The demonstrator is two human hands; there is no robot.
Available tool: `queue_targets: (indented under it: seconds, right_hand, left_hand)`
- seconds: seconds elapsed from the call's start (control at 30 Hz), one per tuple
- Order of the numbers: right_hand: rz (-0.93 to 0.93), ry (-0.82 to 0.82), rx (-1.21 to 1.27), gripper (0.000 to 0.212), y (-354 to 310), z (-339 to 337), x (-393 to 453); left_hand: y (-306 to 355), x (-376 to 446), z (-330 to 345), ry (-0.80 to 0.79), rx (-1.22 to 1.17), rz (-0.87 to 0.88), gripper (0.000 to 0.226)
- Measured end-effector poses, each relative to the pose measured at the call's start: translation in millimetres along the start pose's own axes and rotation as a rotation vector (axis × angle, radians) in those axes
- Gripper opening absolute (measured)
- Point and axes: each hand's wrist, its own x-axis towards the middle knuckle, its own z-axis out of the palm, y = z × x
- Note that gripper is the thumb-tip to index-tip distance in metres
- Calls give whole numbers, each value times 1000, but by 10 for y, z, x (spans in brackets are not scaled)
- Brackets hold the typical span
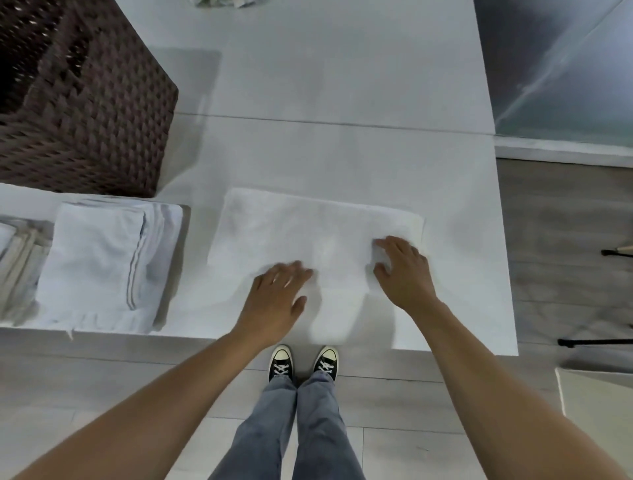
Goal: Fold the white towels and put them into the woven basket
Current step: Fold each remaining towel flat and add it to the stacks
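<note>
A white towel (308, 233) lies flat as a wide rectangle on the white table (342, 85), near its front edge. My left hand (277, 301) rests flat on the towel's near edge, fingers straight. My right hand (404, 270) lies on the towel's right part with fingers slightly bent, pressing down. The dark brown woven basket (85, 99) stands at the table's left rear; its inside is mostly hidden. A stack of folded white towels (102, 267) sits left of the flat towel, in front of the basket.
More folded cloth (13, 260) lies at the far left edge. A crumpled pile of fabric (222, 2) shows at the table's far end. The table's right edge runs beside wooden floor. My shoes and jeans stand at the table's front.
</note>
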Motion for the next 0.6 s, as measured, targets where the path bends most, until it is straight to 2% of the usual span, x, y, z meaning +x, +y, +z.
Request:
queue_targets:
  seconds: [0.07,0.27,0.4,0.47,0.53,0.6]
  right_hand:
    - [9,-13,-73,51,36,75,-79]
    - [-60,186,-176,35,-129,378,-575]
    - [-150,196,-165,27,-369,657,-1061]
    - [-196,168,-113,25,-555,790,-1279]
    - [-191,113,-98,30,-705,893,-1455]
    - [-161,71,-88,44,-738,966,-1537]
  left_hand:
    - [72,-19,70,-58,7,-36,63]
    - [48,89,13,-91,113,-147,69]
    - [-37,162,-10,-109,149,-144,60]
    - [-60,191,-14,-155,140,-135,66]
    - [-65,200,-8,-169,142,-123,71]
    - [-76,179,16,-142,171,-99,72]
